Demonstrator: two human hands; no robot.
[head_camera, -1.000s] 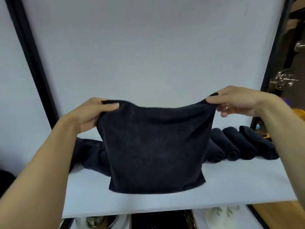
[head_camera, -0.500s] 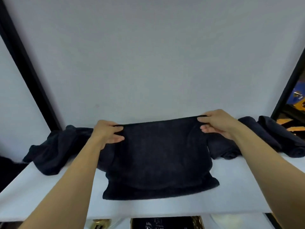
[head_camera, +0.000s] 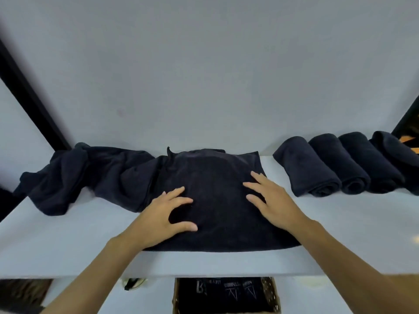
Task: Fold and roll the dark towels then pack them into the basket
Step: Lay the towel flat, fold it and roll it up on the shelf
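White tabletop (head_camera: pixel 68 241) met a pale wall (head_camera: pixel 204 75), with a black post (head_camera: pixel 29 96) at left. Crumpled towels (head_camera: pixel 90 177) lay left. The folded towel (head_camera: pixel 215 177) lay flat at centre beneath the left hand (head_camera: pixel 158 218) and right hand (head_camera: pixel 274 207), whose spread fingers pressed on it. Four rolled towels (head_camera: pixel 340 166) sat to the right.

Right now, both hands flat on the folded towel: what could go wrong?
The folded towel abuts the loose towel pile on its left; rolling could drag that along.
Its far edge looks uneven, one corner poking up; the roll may come out lopsided.
The left hand and right hand only press flat; near the table edge it might slide.
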